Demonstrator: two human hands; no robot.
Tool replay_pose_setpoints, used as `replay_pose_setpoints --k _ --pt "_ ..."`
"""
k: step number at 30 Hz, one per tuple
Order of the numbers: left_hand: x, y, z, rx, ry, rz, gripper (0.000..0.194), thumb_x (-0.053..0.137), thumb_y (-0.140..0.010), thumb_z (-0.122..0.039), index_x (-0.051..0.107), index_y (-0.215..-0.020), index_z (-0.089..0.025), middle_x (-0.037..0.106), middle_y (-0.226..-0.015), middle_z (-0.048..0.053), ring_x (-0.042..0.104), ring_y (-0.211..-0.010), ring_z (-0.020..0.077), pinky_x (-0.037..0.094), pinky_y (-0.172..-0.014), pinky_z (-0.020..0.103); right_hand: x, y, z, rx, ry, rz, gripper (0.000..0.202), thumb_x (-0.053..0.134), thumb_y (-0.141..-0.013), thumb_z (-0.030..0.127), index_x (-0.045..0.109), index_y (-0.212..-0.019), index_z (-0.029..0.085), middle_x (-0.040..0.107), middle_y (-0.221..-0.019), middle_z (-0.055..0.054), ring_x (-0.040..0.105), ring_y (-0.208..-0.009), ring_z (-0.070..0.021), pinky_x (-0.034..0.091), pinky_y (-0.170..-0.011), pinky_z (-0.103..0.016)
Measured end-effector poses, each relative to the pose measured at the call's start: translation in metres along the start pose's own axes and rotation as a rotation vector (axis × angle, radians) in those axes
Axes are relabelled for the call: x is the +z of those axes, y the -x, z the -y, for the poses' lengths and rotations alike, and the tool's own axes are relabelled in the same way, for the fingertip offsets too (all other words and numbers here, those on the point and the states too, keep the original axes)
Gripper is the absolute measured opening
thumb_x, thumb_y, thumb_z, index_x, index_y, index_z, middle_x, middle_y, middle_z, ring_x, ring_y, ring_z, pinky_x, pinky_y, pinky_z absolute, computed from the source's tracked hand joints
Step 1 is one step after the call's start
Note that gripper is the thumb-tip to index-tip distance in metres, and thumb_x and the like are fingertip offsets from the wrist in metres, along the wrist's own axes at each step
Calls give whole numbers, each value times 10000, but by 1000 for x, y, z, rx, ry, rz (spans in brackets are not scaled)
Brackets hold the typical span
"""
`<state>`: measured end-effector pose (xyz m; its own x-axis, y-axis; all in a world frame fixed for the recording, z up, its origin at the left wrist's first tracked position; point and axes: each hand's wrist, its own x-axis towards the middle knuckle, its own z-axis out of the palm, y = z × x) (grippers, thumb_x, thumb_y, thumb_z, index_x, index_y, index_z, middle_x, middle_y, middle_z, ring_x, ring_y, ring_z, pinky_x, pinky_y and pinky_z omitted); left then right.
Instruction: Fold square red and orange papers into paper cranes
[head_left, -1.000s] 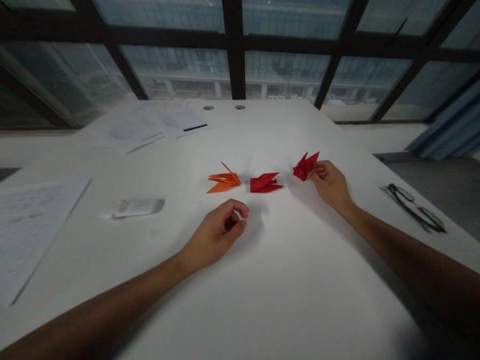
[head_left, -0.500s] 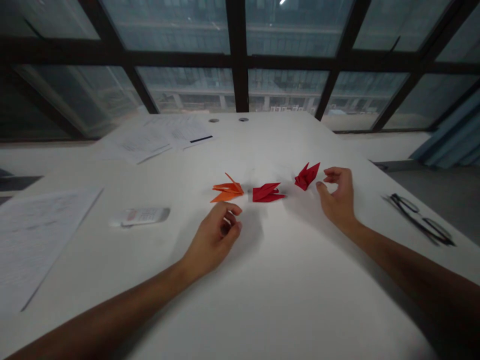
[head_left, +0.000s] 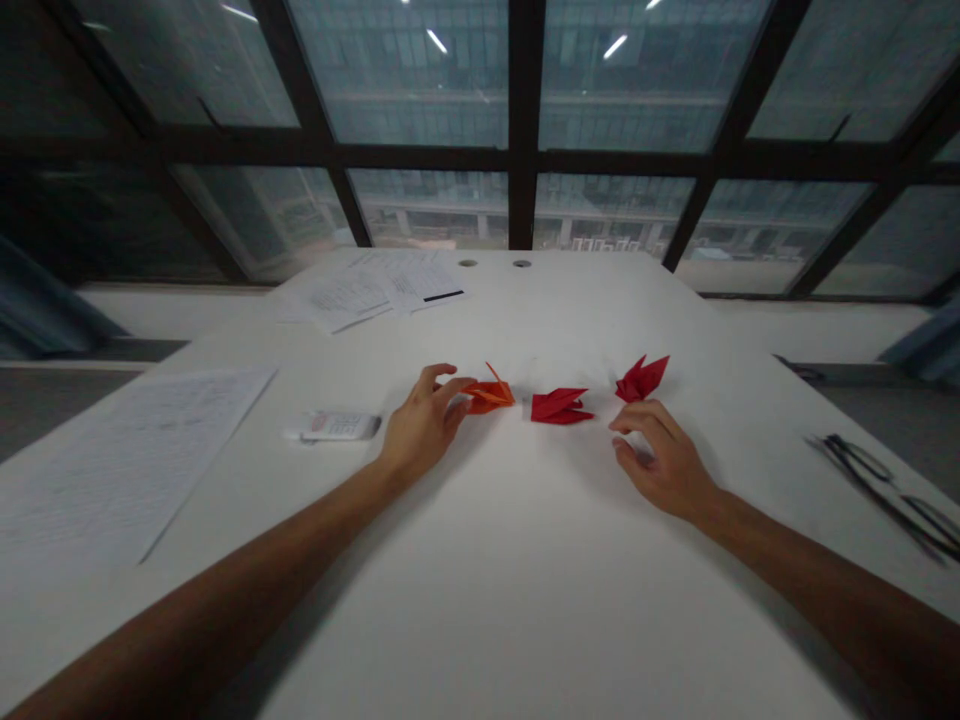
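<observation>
My left hand (head_left: 424,425) is at the left end of an orange origami crane (head_left: 493,395), its thumb and index finger closed on the folded paper. The crane still rests on the table. Right of it lies a flattened red origami crane (head_left: 559,406), which neither hand touches. A second red origami crane (head_left: 642,378) sits farther right, wings pointing up. Just in front of that one, my right hand (head_left: 664,460) hovers with fingers curled but apart and nothing between them.
A white eraser-like block in a sleeve (head_left: 341,426) lies left of my left hand. Printed sheets cover the table's left side (head_left: 172,440) and far left (head_left: 375,290). Black-framed glasses (head_left: 889,490) rest near the right edge. Two round holes (head_left: 495,264) sit at the back.
The view has turned left. My left hand has gone from in front of the orange crane to its left end and closed on it. My right hand moved left, in front of the right red crane.
</observation>
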<state>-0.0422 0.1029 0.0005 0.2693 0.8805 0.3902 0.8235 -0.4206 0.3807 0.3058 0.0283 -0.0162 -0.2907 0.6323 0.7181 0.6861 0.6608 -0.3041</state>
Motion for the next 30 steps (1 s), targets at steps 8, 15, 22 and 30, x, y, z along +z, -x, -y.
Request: replay_pose_setpoints --k 8,15,22,30 --pt "-3 6 -13 65 147 -11 242 521 -996 -289 682 -1157 -206 621 -1267 96 675 -1029 201 584 -887 346 -1 2 5 -26 -32 40 236 566 -933 107 607 -1111 257 667 -980 -67 676 -873 -229 597 -794 -401" --pt "4 12 -14 110 237 100 344 527 -966 -213 682 -1271 -251 636 -1299 91 690 -960 188 567 -906 358 -1 1 9 -33 -61 108 226 578 -923 114 637 -1079 267 687 -976 -63 682 -930 -236 590 -843 -409" --pt "-7 13 -27 82 392 23 226 539 -1000 -282 749 -1035 -207 709 -1048 70 665 -943 189 539 -838 317 -1 1 26 32 -101 101 237 584 -942 143 621 -1137 273 673 -1049 -80 667 -1008 -256 573 -904 -454" --pt "-22 47 -85 -101 922 351 231 606 -1005 -403 689 -1038 -190 737 -941 53 690 -855 175 540 -755 284 -4 12 93 521 -747 347 754 752 -913 333 334 -1541 342 526 -1492 -129 642 -1196 -256 549 -1030 -475"
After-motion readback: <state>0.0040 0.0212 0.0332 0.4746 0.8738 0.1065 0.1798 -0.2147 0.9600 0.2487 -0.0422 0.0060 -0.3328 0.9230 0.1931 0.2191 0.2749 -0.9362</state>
